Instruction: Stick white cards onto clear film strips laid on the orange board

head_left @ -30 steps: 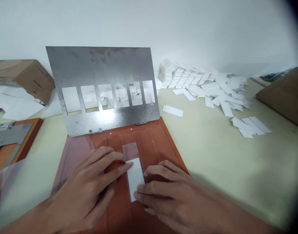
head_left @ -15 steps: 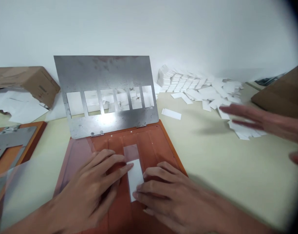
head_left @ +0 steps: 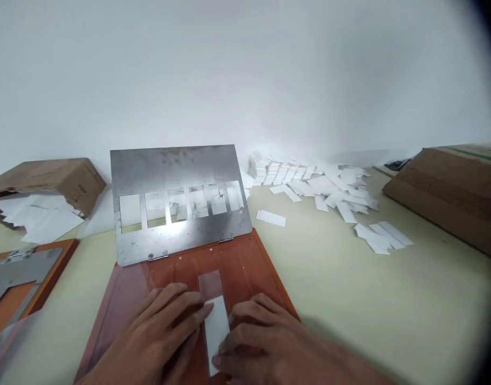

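A white card strip (head_left: 216, 334) lies on the orange-brown board (head_left: 245, 262), over a clear film strip (head_left: 210, 283) that shows past its far end. The index finger of my left hand (head_left: 161, 326) touches the card's upper left part, the other fingers curved over the board. Along the card's right edge, the fingertips of my right hand (head_left: 265, 337) press, its fingers bent and slightly apart. Neither hand is closed round the card. Hinged to the board's far edge, a metal plate (head_left: 173, 166) with a row of rectangular windows stands raised.
A second orange frame (head_left: 69, 256) with a metal plate is at the left. Behind it, an open cardboard box (head_left: 83, 184) holds white sheets. Stacked white cards (head_left: 269, 171) and loose cards (head_left: 329, 187) lie beyond the board. Another cardboard box (head_left: 446, 187) is at the right.
The view has tilted up, so everything sits lower. Another person's hand at the right has gone from view, and several white cards show there. My hands remain at the card.
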`<act>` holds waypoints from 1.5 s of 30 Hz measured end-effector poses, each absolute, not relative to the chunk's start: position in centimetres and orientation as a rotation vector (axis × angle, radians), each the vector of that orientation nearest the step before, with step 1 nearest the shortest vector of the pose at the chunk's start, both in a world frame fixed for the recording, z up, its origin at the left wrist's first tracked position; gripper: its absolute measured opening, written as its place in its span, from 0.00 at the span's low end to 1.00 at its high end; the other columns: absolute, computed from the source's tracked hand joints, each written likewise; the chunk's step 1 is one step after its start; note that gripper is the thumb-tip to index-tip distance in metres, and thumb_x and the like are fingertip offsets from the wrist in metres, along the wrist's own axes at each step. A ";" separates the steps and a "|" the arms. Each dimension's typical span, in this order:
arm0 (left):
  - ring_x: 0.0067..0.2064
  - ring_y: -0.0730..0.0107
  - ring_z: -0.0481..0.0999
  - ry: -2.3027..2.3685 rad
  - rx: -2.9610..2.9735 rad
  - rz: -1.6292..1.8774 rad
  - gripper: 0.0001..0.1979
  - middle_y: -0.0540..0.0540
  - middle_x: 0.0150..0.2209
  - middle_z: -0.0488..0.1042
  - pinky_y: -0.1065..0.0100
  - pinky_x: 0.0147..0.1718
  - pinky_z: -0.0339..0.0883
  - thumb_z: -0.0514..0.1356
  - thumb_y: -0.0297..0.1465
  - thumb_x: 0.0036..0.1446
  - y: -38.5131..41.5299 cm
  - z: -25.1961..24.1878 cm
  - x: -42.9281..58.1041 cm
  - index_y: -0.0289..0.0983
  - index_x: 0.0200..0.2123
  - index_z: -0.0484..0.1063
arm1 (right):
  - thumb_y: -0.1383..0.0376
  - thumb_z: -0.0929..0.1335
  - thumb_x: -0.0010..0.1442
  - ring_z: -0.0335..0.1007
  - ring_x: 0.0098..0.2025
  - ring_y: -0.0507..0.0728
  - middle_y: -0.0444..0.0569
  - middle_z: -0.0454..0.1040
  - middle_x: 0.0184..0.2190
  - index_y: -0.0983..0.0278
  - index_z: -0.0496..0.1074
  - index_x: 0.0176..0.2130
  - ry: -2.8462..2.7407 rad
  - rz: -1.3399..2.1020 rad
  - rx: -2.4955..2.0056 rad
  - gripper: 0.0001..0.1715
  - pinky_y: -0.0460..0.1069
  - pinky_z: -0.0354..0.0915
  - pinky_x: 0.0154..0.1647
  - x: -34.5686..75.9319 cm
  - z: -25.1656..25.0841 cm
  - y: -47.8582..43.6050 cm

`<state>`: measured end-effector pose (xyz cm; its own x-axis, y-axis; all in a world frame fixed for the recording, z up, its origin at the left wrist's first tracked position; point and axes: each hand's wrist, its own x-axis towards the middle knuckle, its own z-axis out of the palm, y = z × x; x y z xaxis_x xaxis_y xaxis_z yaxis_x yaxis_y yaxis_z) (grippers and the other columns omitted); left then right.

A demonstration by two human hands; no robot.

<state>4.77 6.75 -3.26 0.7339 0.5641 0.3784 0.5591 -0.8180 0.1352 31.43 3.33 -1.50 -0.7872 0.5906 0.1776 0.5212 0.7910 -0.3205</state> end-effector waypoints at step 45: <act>0.61 0.54 0.69 0.947 2.843 0.457 0.24 0.43 0.59 0.74 0.53 0.59 0.68 0.55 0.25 0.65 6.1 -3.6 4.4 0.39 0.63 0.67 | 0.59 0.63 0.74 0.60 0.60 0.55 0.44 0.73 0.56 0.56 0.69 0.60 -2.489 0.430 -0.943 0.18 0.54 0.58 0.65 31.1 -3.4 2.7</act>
<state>4.42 6.14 -3.61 0.7599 0.6010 0.2476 0.5677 -0.7992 0.1974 31.08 2.68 -3.41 -0.6695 0.6831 0.2919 0.5456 0.7189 -0.4308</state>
